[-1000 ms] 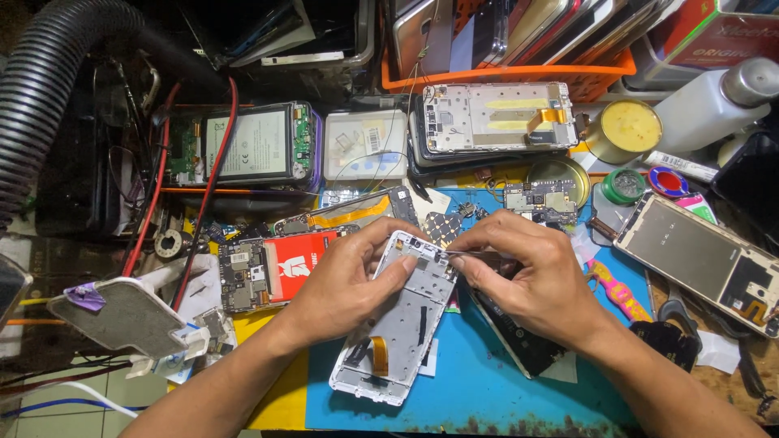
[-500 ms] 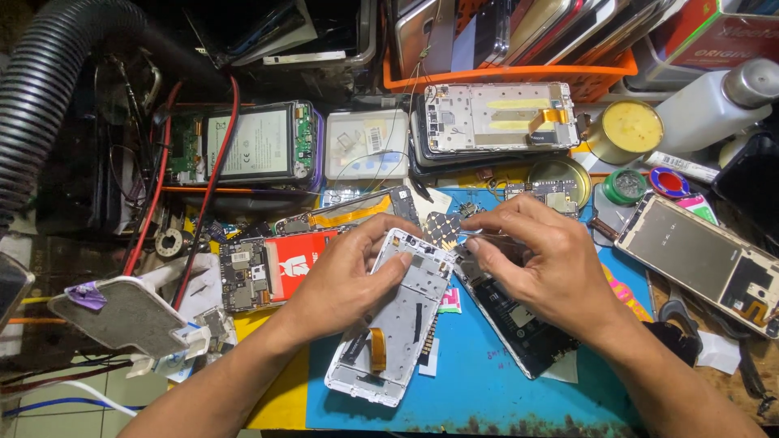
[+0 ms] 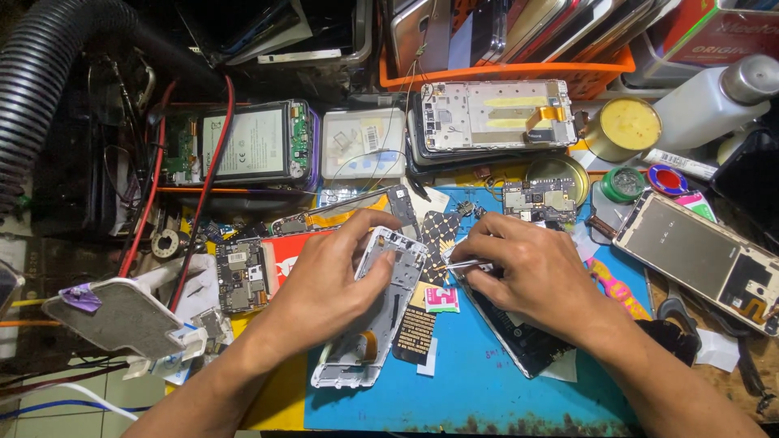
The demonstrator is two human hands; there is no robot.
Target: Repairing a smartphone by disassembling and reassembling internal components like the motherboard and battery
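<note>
We worked over a blue mat (image 3: pixel 487 389) on a crowded repair bench. Nearest us lay one white phone frame (image 3: pixel 373 312), its near end on the mat. Our left hand (image 3: pixel 329 284) was closed around its upper part, thumb on one edge and fingers over the other. Its long axis ran from the near left to the far right, the top end pointing away from us and a little right. Our right hand (image 3: pixel 527 272) pinched one pair of tweezers (image 3: pixel 456 264), tips aimed left at the frame's top edge, just beside it. Under that hand lay one dark phone body (image 3: pixel 519 337), mostly hidden by the palm and wrist. Between the two hands we counted one black flex sheet (image 3: pixel 417 331) and one small pink sticker (image 3: pixel 441 298).

To the left sat one small circuit board (image 3: pixel 237 274) and one grey pad (image 3: pixel 114 318), with two red wires (image 3: pixel 207 170) running away from us. To the right lay one open phone back (image 3: pixel 698 255) and one pink tool (image 3: pixel 613 284).

Farther off we saw one battery (image 3: pixel 247 144), one clear box (image 3: pixel 363 144), one stack of phone frames (image 3: pixel 495 118), one yellow tin (image 3: pixel 626 126), one white bottle (image 3: pixel 714 97), one orange tray (image 3: pixel 503 65) and one black hose (image 3: pixel 49 73).
</note>
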